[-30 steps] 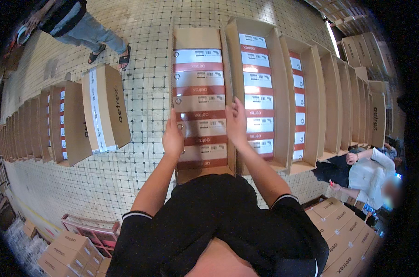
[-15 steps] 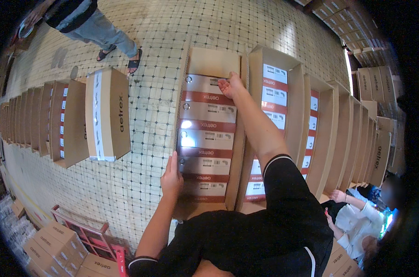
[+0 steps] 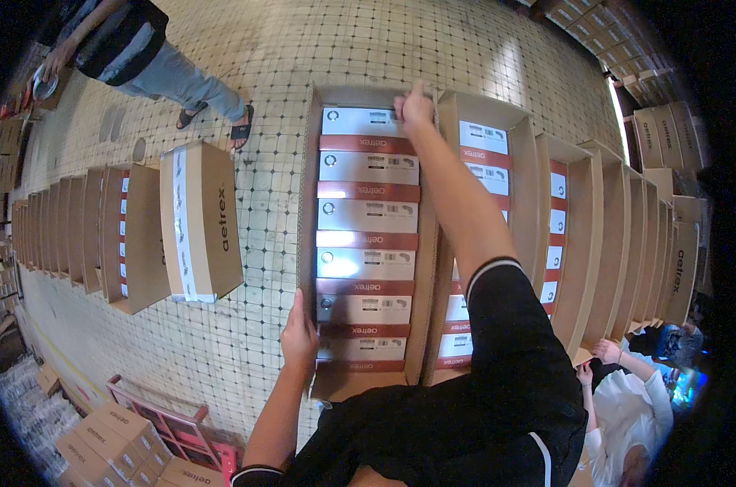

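Open carton (image 3: 368,243) of shoe boxes on floor before me. My left hand (image 3: 299,333) flat on near left wall, spread; my right hand (image 3: 415,105) pinching far box (image 3: 361,122) edge. Best keep rows square, press evenly.

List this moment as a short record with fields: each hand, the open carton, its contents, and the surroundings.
Left hand: flat against the near left side of the open carton, fingers open.
Right hand: arm stretched out, fingers at the far end of the carton, on the farthest box.
Carton contents: one row of white and red boxes, labels up.
Right of it: more open cartons in a row, filled the same way.
Left of it: closed taped carton on a tiled floor.
People: one standing top left, one lower right.
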A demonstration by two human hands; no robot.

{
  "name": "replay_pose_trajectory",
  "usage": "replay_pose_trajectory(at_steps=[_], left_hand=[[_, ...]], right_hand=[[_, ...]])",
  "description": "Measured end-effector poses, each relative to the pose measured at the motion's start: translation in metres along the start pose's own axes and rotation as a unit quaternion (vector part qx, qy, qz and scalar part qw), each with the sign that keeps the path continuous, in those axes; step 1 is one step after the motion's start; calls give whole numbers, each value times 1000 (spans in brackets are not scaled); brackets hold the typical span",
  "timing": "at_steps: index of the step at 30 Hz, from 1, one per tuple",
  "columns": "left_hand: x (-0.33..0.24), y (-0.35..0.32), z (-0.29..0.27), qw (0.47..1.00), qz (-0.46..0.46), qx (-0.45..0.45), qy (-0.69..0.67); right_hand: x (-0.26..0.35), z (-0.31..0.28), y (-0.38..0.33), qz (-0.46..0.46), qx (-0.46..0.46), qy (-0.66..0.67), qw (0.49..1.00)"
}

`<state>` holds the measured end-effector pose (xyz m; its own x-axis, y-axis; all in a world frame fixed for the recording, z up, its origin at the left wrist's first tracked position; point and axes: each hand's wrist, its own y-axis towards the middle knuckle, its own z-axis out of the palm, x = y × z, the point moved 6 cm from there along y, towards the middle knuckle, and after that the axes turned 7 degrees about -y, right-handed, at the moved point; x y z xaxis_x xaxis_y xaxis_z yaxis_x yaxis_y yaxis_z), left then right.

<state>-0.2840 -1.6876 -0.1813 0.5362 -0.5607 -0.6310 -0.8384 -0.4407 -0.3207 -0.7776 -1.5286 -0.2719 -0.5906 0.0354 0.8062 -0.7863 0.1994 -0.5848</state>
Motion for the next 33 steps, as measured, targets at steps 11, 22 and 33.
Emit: replay_pose_trajectory(at_steps=[11,22,33], left_hand=[[-10,-2,1,999,45,-22,-9],[-11,-3,-3,996,79,-25,12],[54,-96,-2,991,-40,30,-123]], right_hand=[[-74,-16,-247,-424,261,-416,761],[-282,-170,-460,-206,470,-513,688],[-158,-129,-323,-620,50,-663,417]])
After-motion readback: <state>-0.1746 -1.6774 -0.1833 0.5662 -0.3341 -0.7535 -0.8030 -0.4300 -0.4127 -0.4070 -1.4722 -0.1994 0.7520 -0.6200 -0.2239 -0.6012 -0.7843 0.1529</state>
